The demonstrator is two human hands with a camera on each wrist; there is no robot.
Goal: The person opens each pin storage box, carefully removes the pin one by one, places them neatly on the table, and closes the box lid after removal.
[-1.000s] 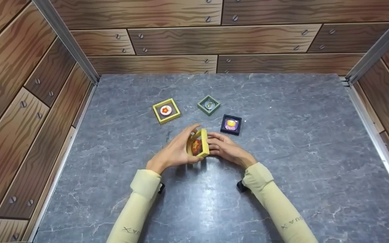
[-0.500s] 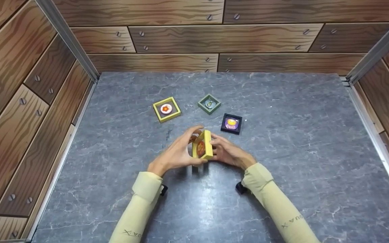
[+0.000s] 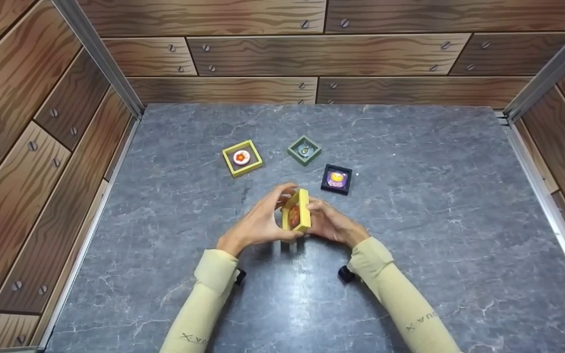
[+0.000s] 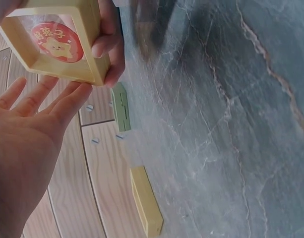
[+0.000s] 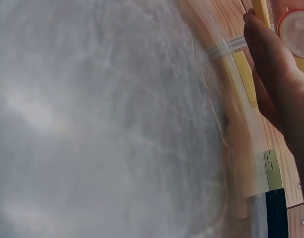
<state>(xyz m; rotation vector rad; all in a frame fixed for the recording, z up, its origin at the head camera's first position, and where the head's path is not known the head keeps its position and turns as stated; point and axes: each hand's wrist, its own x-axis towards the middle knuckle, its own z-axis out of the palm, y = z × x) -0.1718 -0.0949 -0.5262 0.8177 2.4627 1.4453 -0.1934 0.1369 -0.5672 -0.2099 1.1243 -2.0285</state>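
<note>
Held up between both hands is a yellow display frame (image 3: 305,211), tilted on edge, with a round red badge (image 4: 57,43) behind its clear film. My left hand (image 3: 258,220) spans it from the left, thumb at the near edge and fingers at the far edge. My right hand (image 3: 332,220) grips the frame's right side; in the left wrist view its fingers curl over the border. The right wrist view catches only part of the right hand (image 5: 285,79) beside the frame and the badge's pale back (image 5: 296,33).
Beyond the hands on the grey marbled table (image 3: 434,206) lie a yellow frame (image 3: 248,170) with a flower badge, a small green frame (image 3: 313,158) and a black frame (image 3: 349,182) with a purple badge. Wood-patterned panels (image 3: 263,54) wall the back and sides.
The yellow display frame has shifted slightly right and turned more edge-on. My right hand's fingers have closed in from touching its side to gripping it; the left hand moved slightly right.
</note>
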